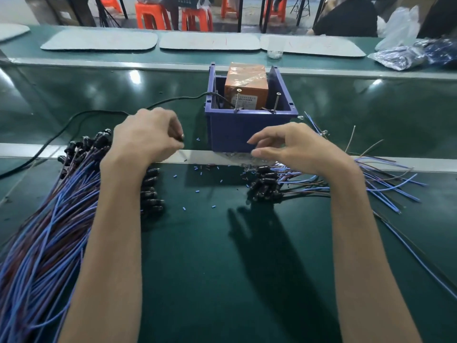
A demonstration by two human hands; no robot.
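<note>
Two heaps of blue-and-brown leads are spread on the green counter [222,268]. A big bundle [49,231] is fanned out on the left and a smaller heap [267,186] lies on the right, each kept within reach of one hand. Small blue offcuts [184,208] are scattered between them. Above the bundle, the grip of the left hand [146,137] is closed on one black-capped lead end [181,137]. Its tip is turned toward the blue bin [237,129], apparently to be offered to the two upright pins [277,102]. The right hand [296,147] is held over the smaller heap with its grip open and fingers arched, and is judged ready for a pick. Inside the bin an orange block [246,82] is seated. Farther back, grey mats [99,40] are laid out.
</note>
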